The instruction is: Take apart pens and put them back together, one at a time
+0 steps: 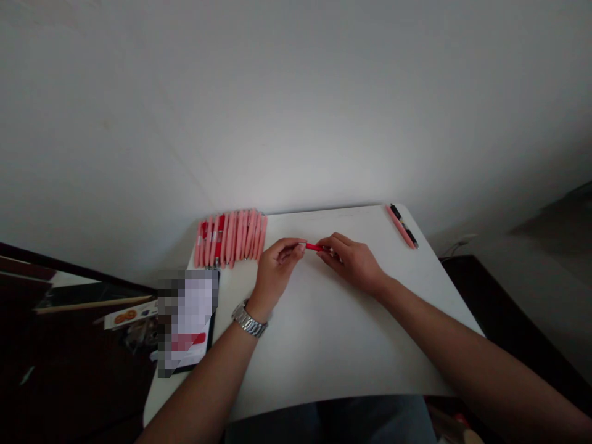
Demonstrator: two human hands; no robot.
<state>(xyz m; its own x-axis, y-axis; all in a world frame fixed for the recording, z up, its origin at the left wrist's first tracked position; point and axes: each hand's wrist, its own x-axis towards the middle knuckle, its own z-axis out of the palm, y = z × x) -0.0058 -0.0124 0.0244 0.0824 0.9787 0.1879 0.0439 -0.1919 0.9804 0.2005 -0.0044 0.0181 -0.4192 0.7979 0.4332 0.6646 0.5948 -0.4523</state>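
Both my hands meet over the middle of the white table (333, 333) and grip one red pen (314, 247) between them. My left hand (277, 265), with a metal watch on its wrist, pinches the pen's left end. My right hand (351, 259) has its fingers closed round the right end, which is hidden. A row of several pink and red pens (231, 237) lies side by side at the table's far left. One pink pen with a black tip (402, 226) lies alone near the far right edge.
A clipboard with a blurred paper (187, 327) rests on the table's left edge. Dark furniture with a long wooden stick (92, 304) stands to the left. A white wall rises behind the table. The floor to the right is dark.
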